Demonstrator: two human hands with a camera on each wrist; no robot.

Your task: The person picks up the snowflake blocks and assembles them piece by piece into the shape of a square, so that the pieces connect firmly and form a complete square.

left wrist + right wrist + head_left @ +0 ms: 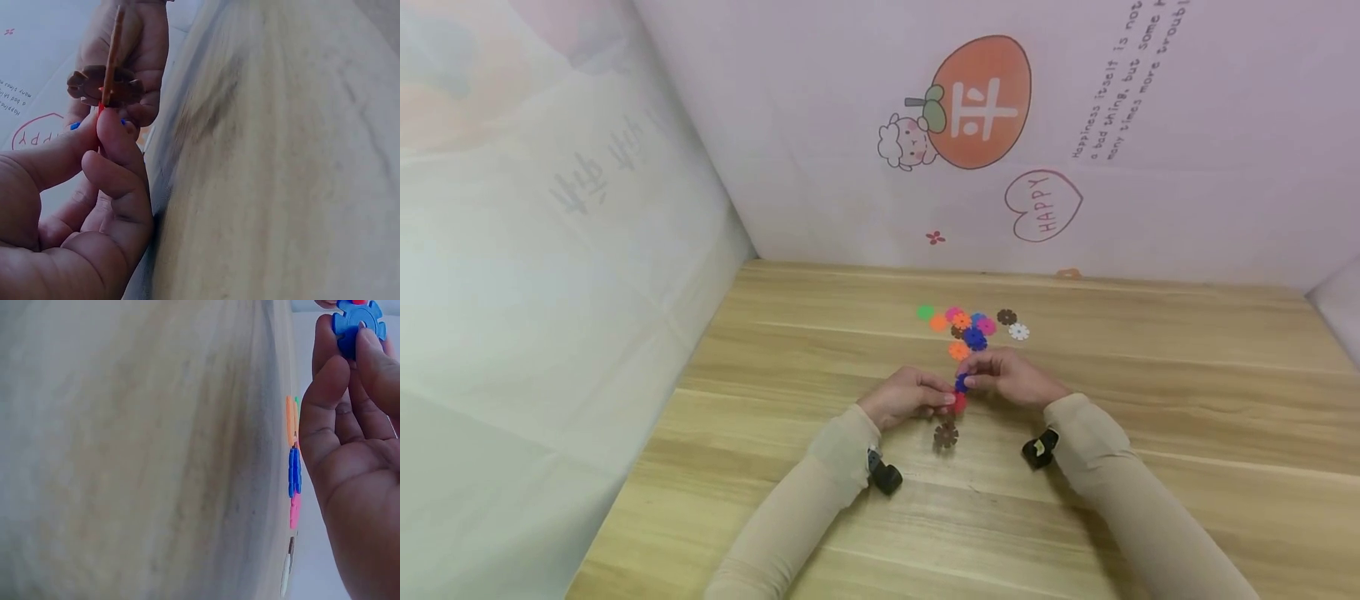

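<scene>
My left hand [910, 395] pinches a red notched flower-shaped disc [959, 404] between thumb and fingers. Facing it, my right hand [1009, 377] holds a blue notched disc [351, 331] with the thumb on its face. The blue disc meets the red one; how deep the slots sit in each other I cannot tell. On the near side of the red disc are brown discs [946, 435]; in the left wrist view one brown disc [115, 50] stands edge-on, crossing another that lies flatter. Fingers hide most of the red disc in that view.
Beyond my hands lies a loose cluster of discs: orange [958, 350], dark blue [975, 337], pink [987, 326], green [926, 312], brown [1007, 317] and white [1018, 332]. The wooden table [1187, 400] ends at a printed cloth wall [820, 167] behind and another at left.
</scene>
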